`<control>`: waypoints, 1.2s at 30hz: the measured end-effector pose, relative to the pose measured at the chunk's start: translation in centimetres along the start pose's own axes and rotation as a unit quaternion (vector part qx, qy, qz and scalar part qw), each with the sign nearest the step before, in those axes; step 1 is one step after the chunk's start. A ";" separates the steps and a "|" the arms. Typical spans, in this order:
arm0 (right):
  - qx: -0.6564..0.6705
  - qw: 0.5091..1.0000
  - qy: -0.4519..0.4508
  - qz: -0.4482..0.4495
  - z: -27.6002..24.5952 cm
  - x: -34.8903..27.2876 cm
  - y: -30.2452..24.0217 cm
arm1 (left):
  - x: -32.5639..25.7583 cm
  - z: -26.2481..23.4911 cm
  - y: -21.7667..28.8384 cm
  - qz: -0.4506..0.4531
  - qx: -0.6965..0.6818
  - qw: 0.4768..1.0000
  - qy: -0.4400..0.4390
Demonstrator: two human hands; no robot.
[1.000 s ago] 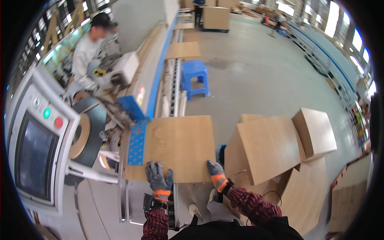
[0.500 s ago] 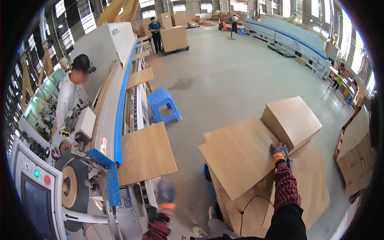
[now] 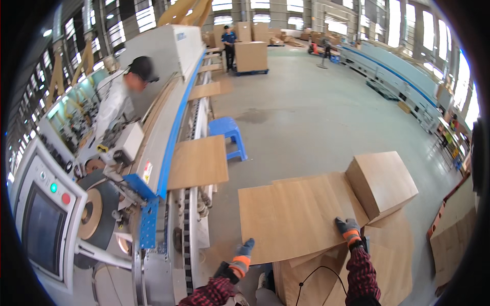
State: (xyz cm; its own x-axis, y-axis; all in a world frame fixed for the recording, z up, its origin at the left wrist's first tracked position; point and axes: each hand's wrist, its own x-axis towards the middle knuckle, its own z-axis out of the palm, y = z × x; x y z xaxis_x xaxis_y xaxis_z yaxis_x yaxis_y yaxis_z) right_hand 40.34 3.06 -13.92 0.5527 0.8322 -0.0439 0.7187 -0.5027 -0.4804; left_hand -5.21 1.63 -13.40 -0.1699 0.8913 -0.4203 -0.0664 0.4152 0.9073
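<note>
The panel [image 3: 288,219] ahead, long axis crosswise over the stack's [image 3: 288,283] left edge, is touched by left hand [image 3: 244,250] and right hand [image 3: 348,227], pinching unconfirmed.

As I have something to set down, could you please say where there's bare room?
Bare floor lies between the blue stool and the machine at right. Nearer is crowded: left hand and right hand at the board beside the panel stack.
</note>
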 end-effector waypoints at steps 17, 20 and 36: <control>0.368 0.889 -0.269 0.031 10.5 -33.9 -17.5 | -20.6 -25.6 2.3 0.147 0.524 0.725 0.422; 0.287 0.917 -0.278 0.013 12.2 -38.1 -19.8 | -20.6 -25.0 1.0 0.212 0.418 0.842 0.266; 0.252 0.944 -0.211 0.022 14.8 -31.5 -30.7 | -9.0 -25.5 4.2 0.381 0.414 0.772 0.295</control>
State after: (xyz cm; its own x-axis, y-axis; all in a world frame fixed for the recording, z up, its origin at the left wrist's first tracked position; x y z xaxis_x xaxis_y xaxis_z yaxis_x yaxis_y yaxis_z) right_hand -5.38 -4.24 -10.79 0.2835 0.8855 -0.3681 0.3480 -0.4527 -0.8210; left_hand -29.02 -9.35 -5.55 -0.2843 0.7976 0.5320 0.8835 0.0024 0.4685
